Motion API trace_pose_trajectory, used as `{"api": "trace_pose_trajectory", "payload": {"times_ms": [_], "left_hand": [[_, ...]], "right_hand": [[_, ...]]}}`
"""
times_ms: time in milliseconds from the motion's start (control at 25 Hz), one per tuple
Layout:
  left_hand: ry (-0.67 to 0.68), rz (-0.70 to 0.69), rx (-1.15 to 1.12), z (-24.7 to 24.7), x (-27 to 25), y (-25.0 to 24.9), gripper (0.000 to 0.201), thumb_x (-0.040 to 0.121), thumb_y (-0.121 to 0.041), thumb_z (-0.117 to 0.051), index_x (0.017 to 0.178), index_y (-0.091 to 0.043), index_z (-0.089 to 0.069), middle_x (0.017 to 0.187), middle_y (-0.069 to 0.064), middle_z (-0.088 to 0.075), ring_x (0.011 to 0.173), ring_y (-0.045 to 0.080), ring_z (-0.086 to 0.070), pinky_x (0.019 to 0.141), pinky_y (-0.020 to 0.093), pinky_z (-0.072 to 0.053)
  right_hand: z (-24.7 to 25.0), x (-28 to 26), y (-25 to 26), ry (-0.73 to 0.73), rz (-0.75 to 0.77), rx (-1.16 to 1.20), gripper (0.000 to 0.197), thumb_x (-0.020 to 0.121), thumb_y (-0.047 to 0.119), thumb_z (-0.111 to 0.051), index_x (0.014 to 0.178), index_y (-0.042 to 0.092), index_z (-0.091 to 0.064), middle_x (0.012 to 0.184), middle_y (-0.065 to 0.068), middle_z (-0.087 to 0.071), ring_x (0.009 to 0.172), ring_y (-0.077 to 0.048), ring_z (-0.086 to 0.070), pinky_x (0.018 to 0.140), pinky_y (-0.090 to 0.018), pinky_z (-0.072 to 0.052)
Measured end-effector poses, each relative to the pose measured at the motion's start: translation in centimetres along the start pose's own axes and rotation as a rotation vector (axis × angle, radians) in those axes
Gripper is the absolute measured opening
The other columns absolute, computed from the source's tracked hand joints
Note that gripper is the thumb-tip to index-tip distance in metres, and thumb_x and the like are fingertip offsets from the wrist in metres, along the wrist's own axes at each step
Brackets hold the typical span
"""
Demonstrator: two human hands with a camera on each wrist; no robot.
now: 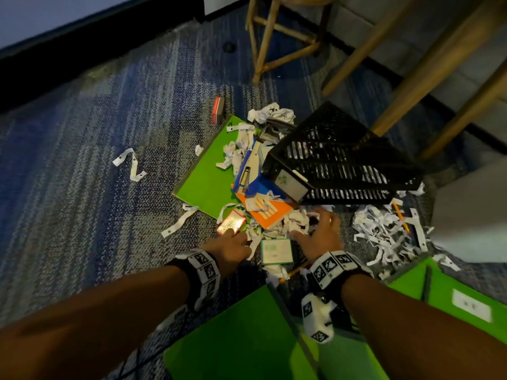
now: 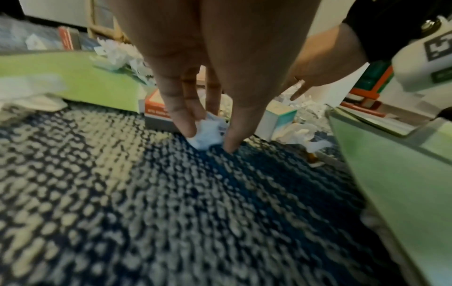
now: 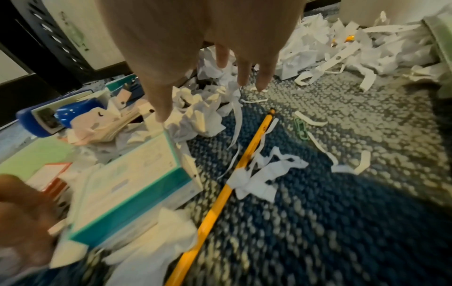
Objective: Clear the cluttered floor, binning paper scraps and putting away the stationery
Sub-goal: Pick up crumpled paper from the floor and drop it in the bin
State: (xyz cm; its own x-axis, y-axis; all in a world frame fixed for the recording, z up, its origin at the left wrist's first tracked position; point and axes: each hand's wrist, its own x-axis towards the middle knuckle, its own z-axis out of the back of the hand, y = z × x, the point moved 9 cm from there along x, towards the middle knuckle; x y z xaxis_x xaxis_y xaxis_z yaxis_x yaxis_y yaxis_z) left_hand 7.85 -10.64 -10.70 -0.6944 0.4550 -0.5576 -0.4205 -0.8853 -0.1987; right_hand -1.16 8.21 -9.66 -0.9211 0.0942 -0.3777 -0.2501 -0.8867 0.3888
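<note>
Head view: your left hand (image 1: 233, 246) is down on the carpet (image 1: 82, 160), fingertips just below a shiny pink-edged box (image 1: 231, 222); your right hand (image 1: 319, 234) is spread over crumpled paper scraps (image 1: 290, 223), fingers straight, gripping nothing you can see. Between the hands lies a teal-edged white box (image 1: 276, 251). Beyond the fingers: a green folder (image 1: 208, 174), an orange booklet (image 1: 270, 212), a blue stapler (image 1: 248, 171), and a tipped black mesh basket (image 1: 337, 157). To the right of your right hand, a heap of shredded strips (image 1: 384, 229). Left wrist view: your thumb and fingers (image 2: 181, 116) pinch a small crumpled paper wad (image 2: 210, 133) on the carpet. Right wrist view: your fingers (image 3: 244, 73) hang extended above the scraps, holding nothing; a yellow pencil (image 3: 220, 193) lies under the palm, tangled in a white strip (image 3: 259, 174), with a green paper clip (image 3: 302, 128) just beyond it.
</note>
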Motion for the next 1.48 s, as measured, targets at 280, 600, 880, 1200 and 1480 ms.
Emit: {"api": "trace_pose_trajectory", "payload": {"times_ms": [280, 600, 880, 1200, 1480], "left_hand": [[0.089, 0.175, -0.041, -1.4, -0.3, 1.6, 0.035, 0.100, -0.023, -0.036, 0.135, -0.019, -0.038, 0.134, 0.012, -0.038, 0.125, 0.036, -0.035, 0.090, 0.050, -0.047], [-0.004, 0.172, -0.159, 1.4, 0.1, 2.2, 0.030, 0.089, -0.019, -0.050, 0.118, -0.019, -0.055, 0.121, 0.008, -0.052, 0.114, 0.033, -0.042, 0.088, 0.041, -0.046], [-0.106, -0.041, -0.297, 11.9, 0.5, -4.1, 0.027, 0.087, -0.020, -0.056, 0.114, -0.023, -0.061, 0.105, 0.001, -0.058, 0.100, 0.024, -0.053, 0.076, 0.028, -0.039], [-0.393, -0.186, -0.538, 25.7, 1.6, -11.8, 0.024, 0.084, -0.022, -0.068, 0.107, -0.026, -0.064, 0.076, -0.014, -0.053, 0.067, 0.004, -0.050, 0.066, 0.021, -0.041], [-0.631, -0.284, -0.702, 37.3, 3.5, -19.9, 0.020, 0.080, -0.027, -0.074, 0.096, -0.024, -0.063, 0.086, -0.011, -0.061, 0.066, -0.004, -0.052, 0.061, 0.007, -0.040]], "right_hand": [[-4.9, 1.5, 0.6, 0.292, 0.029, 0.000, 0.105, 0.053, 0.073, -0.068, 0.142, 0.029, -0.033, 0.141, -0.003, -0.045, 0.127, -0.030, -0.046, 0.104, -0.049, -0.040], [-1.6, 0.3, -0.5, 0.071, -0.047, 0.283, 0.027, 0.085, 0.030, -0.069, 0.105, 0.017, -0.057, 0.102, -0.008, -0.053, 0.095, -0.024, -0.052, 0.081, -0.030, -0.041], [4.9, -1.8, -5.3, 0.031, -0.093, 0.404, 0.040, 0.073, 0.039, -0.080, 0.096, 0.013, -0.061, 0.085, -0.002, -0.054, 0.079, -0.021, -0.050, 0.069, -0.029, -0.039], [18.9, -4.8, -7.3, -0.088, 0.119, 0.538, 0.031, 0.070, 0.032, -0.083, 0.071, 0.018, -0.056, 0.062, 0.003, -0.046, 0.058, -0.012, -0.041, 0.057, -0.028, -0.035], [36.7, -6.7, -11.2, -0.431, 0.200, 0.607, 0.023, 0.072, 0.022, -0.082, 0.076, 0.008, -0.065, 0.063, -0.009, -0.066, 0.053, -0.013, -0.058, 0.049, -0.022, -0.045]]}}
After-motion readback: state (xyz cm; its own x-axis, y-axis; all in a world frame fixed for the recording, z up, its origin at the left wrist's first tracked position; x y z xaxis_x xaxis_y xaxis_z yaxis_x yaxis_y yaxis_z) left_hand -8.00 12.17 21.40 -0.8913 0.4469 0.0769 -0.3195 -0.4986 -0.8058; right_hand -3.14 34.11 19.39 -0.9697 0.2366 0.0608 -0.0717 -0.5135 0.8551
